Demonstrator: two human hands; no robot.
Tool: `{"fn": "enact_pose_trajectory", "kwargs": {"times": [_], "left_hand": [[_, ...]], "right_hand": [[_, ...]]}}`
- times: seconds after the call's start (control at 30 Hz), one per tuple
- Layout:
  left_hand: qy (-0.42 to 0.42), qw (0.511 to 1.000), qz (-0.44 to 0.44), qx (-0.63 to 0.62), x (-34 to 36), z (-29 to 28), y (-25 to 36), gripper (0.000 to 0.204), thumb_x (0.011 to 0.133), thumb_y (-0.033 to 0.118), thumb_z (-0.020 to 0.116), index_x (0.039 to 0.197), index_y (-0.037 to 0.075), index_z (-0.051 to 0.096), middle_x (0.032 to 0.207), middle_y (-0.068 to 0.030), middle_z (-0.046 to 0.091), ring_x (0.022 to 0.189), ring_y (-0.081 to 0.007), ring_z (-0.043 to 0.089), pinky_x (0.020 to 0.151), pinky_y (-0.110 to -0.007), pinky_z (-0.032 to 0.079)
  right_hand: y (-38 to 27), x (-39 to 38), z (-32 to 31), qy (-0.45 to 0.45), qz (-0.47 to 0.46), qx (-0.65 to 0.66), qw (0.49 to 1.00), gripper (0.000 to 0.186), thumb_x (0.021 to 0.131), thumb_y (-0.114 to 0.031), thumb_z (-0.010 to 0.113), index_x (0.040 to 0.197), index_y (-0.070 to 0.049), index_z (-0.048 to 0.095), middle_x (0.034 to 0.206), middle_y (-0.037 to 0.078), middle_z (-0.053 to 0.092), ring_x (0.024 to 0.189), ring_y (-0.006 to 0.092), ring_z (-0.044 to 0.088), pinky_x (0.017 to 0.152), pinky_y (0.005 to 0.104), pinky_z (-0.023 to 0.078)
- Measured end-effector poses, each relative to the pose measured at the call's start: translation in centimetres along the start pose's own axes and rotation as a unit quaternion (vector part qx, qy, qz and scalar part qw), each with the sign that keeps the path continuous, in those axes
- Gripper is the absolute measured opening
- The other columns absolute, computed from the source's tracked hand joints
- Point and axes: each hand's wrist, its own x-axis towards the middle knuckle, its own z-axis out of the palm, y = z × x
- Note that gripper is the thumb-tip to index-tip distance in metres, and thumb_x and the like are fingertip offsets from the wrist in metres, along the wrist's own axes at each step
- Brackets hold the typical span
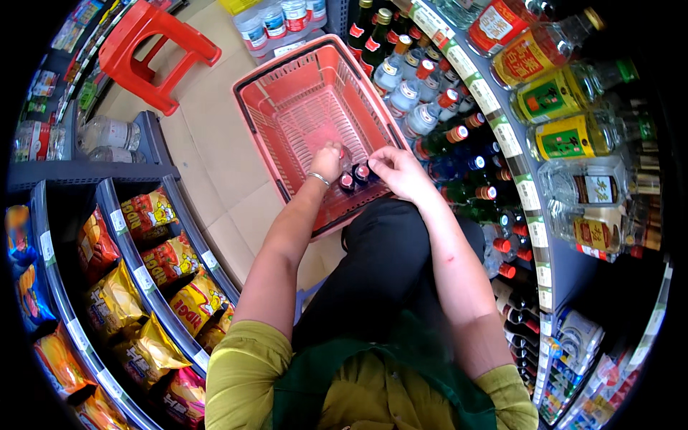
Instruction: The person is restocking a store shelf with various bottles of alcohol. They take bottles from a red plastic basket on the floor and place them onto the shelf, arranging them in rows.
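Observation:
A red plastic shopping basket with a dark rim stands on the floor in front of my knees. Inside its near right corner are dark bottles with red caps. My left hand, a bracelet on its wrist, reaches in and is closed round a clear bottle with a red cap, mostly hidden by the fingers. Beside the dark bottles, at the basket's right wall, my right hand has its fingers bent together in a pinch. What they hold, if anything, is too small to tell.
Shelved bottles line the right side, close to the basket. A red stool stands far left, and wrapped bottled drinks sit beyond the basket. Snack bags fill the left shelves. Tiled floor lies between.

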Motion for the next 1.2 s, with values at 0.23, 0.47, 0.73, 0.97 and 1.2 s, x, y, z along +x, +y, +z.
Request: {"fn": "enact_pose_trajectory", "kwargs": {"times": [0.23,0.47,0.73,0.97,1.2], "left_hand": [[0.055,0.997,0.044,-0.007,-0.9,-8.8,0.6,0.024,0.07,0.014,0.066,0.084,-0.002,0.057,0.086,-0.022,0.059,0.086,-0.0378,0.059,0.076,-0.044,0.049],[0.056,0.985,0.166,-0.002,-5.6,-27.3,11.8,0.02,0.068,0.016,0.069,0.078,0.001,0.061,0.083,-0.018,0.06,0.077,-0.0363,0.06,0.071,-0.041,0.049],[0.126,0.942,0.298,-0.09,-12.9,-35.3,24.7,0.025,0.064,0.011,0.071,0.086,0.0,0.063,0.077,-0.0108,0.058,0.072,-0.0241,0.059,0.068,-0.03,0.047],[-0.046,0.835,0.42,-0.353,-14.8,-24.7,28.4,0.092,0.067,0.046,0.076,0.136,0.002,0.035,0.13,-0.0125,0.042,0.124,-0.0254,0.04,0.104,-0.036,0.03],[-0.37,0.662,0.203,-0.619,-21.2,-10.9,32.6,0.076,0.066,0.019,0.079,0.128,0.001,0.04,0.117,-0.0075,0.054,0.107,-0.0165,0.054,0.091,-0.031,0.044]], "right_hand": [[-0.5,0.0,-0.1,-0.001,-0.022,-0.057,0.998,0.016,0.086,-0.012,0.058,0.095,0.001,0.06,0.076,0.009,0.067,0.072,0.0174,0.066,0.066,0.0288,0.05],[-3.9,-2.7,0.3,0.143,-0.226,-0.145,0.952,0.056,0.069,-0.028,0.075,0.114,-0.002,0.054,0.113,0.019,0.055,0.109,0.0298,0.054,0.091,0.0371,0.043],[-11.0,-10.4,3.6,0.357,-0.384,0.061,0.849,0.105,0.058,-0.019,0.084,0.139,-0.004,0.02,0.13,0.02,0.043,0.119,0.03,0.047,0.099,0.0397,0.039],[-8.0,-25.6,-1.5,0.323,-0.354,0.311,0.821,0.098,0.063,-0.009,0.077,0.138,-0.007,0.014,0.129,0.014,0.043,0.119,0.0245,0.047,0.102,0.0397,0.035],[-2.0,-33.5,-3.3,0.422,-0.258,0.342,0.799,0.085,0.073,-0.027,0.073,0.136,-0.002,0.022,0.125,0.014,0.044,0.116,0.0218,0.045,0.1,0.0359,0.034]]}}
